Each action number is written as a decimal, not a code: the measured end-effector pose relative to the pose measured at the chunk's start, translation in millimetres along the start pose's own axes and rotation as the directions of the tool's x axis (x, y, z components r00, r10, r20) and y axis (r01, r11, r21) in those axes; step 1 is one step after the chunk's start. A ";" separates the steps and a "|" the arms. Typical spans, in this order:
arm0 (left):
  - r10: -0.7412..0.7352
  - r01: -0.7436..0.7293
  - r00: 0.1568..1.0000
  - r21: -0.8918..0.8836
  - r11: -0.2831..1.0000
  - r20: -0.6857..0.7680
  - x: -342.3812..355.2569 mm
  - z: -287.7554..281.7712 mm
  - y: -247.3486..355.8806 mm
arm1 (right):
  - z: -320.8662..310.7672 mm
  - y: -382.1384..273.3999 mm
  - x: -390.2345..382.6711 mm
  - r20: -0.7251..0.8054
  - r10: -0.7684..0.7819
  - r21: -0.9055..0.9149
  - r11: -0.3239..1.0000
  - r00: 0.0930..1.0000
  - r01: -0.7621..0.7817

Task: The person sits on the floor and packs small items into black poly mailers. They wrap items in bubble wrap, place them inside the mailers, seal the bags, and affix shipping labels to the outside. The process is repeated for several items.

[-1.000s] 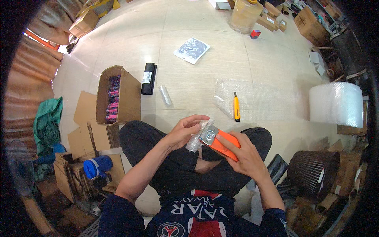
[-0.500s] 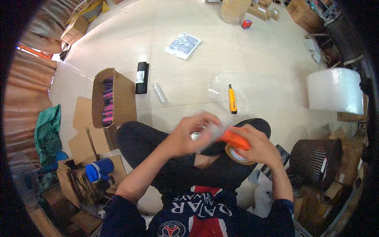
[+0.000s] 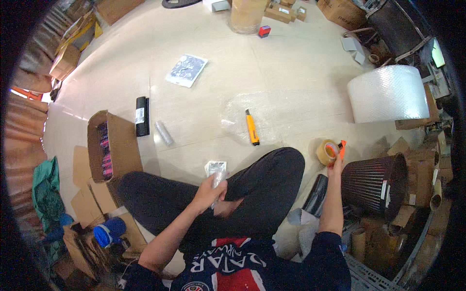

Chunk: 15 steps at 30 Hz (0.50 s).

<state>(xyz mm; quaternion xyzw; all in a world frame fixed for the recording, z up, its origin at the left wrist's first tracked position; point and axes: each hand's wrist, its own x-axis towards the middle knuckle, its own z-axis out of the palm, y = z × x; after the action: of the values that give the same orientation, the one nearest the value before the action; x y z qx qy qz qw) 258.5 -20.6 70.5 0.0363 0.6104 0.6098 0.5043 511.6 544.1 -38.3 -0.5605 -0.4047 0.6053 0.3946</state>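
Observation:
My left hand (image 3: 208,194) is closed around a small bundle of clear bubble wrap (image 3: 219,178), held above my crossed legs. Just beyond it shows a small white packet (image 3: 211,167) with a grey print; whether it touches the bundle I cannot tell. Out to the right, my right hand (image 3: 335,166) grips an orange tape dispenser (image 3: 342,147) carrying a wide roll of tan tape (image 3: 325,152). On the floor ahead, a yellow utility knife (image 3: 252,128) lies on a flat sheet of bubble wrap (image 3: 235,116).
To the left stand an open cardboard box (image 3: 125,150) of pink and dark items, a black roll (image 3: 141,116) and a small clear roll (image 3: 164,133). A flat plastic packet (image 3: 187,70) lies farther off. On the right are a large bubble wrap roll (image 3: 388,94) and a dark ribbed bin (image 3: 374,182).
My right hand has carried the tape dispenser away to the right, apart from my left hand. The left hand has kept the wrapped bundle and lowered slightly. The whole view has swung right.

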 end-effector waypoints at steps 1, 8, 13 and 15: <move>-0.010 0.009 1.000 0.040 0.999 0.011 1.7 -0.1 -4.3 | -5.4 12.8 6.3 -0.041 -0.036 0.014 0.999 0.998 0.037; -0.024 0.031 0.998 0.126 0.992 -0.056 24.3 -12.5 -1.6 | -42.6 -4.6 18.0 0.059 -0.107 -0.701 0.703 0.992 0.118; -0.038 0.044 0.999 0.204 0.978 -0.033 44.0 -6.0 -6.2 | -118.8 -2.5 -74.1 0.341 -0.498 -0.940 -0.194 0.798 0.281; 0.024 -0.020 1.000 0.202 0.979 -0.020 57.3 -3.4 -11.8 | -147.5 15.9 -108.3 0.248 -0.462 -0.965 -0.199 0.851 0.173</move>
<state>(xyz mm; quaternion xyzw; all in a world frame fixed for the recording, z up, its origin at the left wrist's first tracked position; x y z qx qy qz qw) 235.0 11.8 27.7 0.0872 0.6741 0.5507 0.4845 665.0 444.6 -20.7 -0.5960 -0.7990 -0.0736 0.0304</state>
